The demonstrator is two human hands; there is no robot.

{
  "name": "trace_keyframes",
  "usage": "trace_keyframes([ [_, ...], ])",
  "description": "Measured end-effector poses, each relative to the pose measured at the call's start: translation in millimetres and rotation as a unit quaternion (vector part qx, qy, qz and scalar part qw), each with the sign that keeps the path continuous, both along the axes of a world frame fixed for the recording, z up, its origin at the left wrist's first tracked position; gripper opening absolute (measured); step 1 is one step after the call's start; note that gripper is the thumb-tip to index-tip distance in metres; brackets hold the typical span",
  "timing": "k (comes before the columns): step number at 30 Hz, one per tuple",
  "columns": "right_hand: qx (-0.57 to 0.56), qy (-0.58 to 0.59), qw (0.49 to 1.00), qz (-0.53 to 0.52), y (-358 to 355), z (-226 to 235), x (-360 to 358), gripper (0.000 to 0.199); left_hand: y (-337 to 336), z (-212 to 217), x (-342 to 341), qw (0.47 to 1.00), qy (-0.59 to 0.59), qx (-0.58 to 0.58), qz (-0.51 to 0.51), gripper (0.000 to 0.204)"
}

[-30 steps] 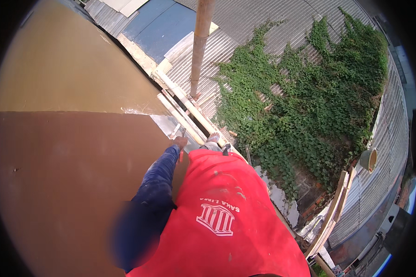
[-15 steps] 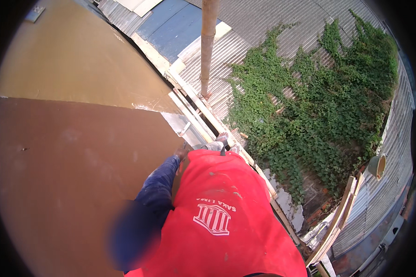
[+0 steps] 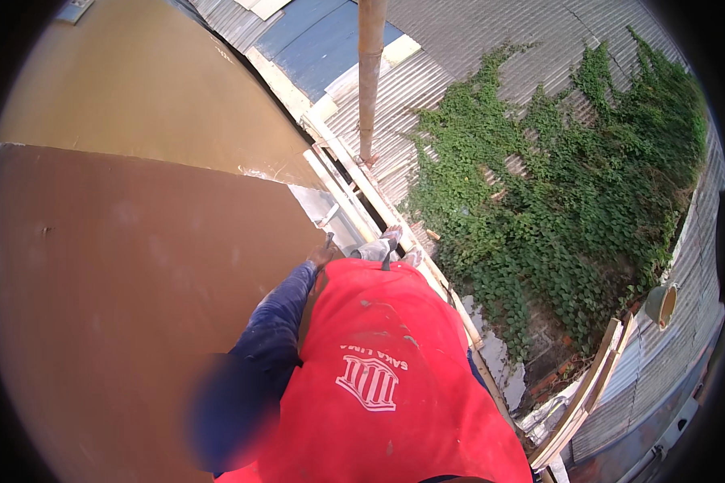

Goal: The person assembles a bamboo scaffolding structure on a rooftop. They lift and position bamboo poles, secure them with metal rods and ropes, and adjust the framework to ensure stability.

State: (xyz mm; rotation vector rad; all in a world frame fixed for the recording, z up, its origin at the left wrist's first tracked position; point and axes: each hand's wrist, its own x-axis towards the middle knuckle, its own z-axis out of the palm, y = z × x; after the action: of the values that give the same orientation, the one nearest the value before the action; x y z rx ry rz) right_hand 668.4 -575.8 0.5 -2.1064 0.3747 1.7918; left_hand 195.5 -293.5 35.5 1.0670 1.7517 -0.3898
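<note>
My left hand (image 3: 322, 255), in a dark blue sleeve, is low against the smooth brown wall (image 3: 137, 266). Its fingers are closed around a short dark handle (image 3: 329, 240); the rest of that thing is hidden or too small to name. Just beyond the hand, a pale grey patch (image 3: 308, 200) on the wall meets the light wooden boards (image 3: 342, 197). A small whitish piece (image 3: 328, 216) lies by that patch. My red shirt covers much of the lower view, and my right hand does not show.
My bare foot (image 3: 393, 233) rests on the narrow boards. An upright bamboo pole (image 3: 369, 80) stands ahead. To the right, green creepers (image 3: 556, 193) spread over a corrugated roof (image 3: 499, 88). Farther right are a bucket (image 3: 661, 306) and curved wooden strips (image 3: 588, 394).
The view has shifted slightly, moving the scene right and, on the left, up. My left hand appears a little farther up, and the dark handle now shows more clearly.
</note>
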Motion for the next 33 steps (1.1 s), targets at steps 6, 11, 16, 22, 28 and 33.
trace_keyframes([
  [6,0.013,0.031,0.999,0.016,13,-18,-12,0.017,-8,18,-34,0.991,0.023,0.041,-0.126,0.068],
  [11,-0.005,0.02,0.999,0.032,3,-26,12,0.017,-35,64,-6,0.998,0.02,0.038,0.044,0.066],
  [16,0.003,0.025,0.991,0.13,8,-37,31,0.016,-53,71,-19,0.975,0.01,0.036,0.217,0.051],
  [22,0.146,-0.078,0.894,0.417,43,-37,55,0.023,-61,81,-32,0.949,-0.033,0.118,0.29,0.042],
  [28,0.309,-0.261,0.693,0.596,117,40,40,0.032,-27,131,-8,0.934,-0.009,0.205,0.294,0.047],
  [33,0.417,-0.267,0.611,0.618,193,95,-1,0.035,-3,124,14,0.892,-0.046,0.329,0.307,0.068],
])
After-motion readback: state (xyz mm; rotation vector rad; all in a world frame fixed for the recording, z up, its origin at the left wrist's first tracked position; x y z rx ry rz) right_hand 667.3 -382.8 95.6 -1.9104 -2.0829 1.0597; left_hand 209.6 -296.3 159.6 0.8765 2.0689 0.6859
